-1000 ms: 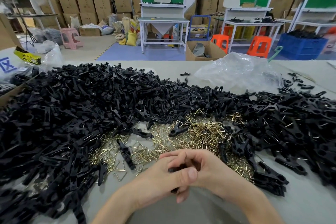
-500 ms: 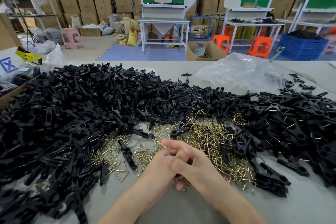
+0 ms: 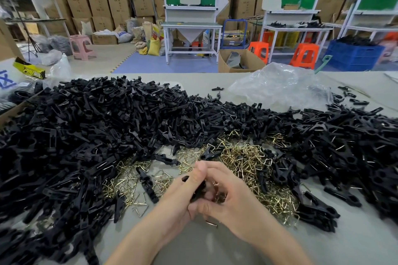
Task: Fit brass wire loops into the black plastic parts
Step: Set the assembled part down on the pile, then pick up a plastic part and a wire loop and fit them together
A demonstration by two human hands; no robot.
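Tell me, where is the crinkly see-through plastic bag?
In the head view the plastic bag lies on the far right of the table, just beyond the heap of black plastic parts.

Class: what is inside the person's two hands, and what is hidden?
A black plastic part shows between the left hand and right hand, beside a glint of brass wire. Fingers cover most of both; whether the loop is seated cannot be seen.

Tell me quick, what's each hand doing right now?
Left hand: closed, gripping a black plastic part.
Right hand: closed, fingers curled round what looks like a brass wire loop.
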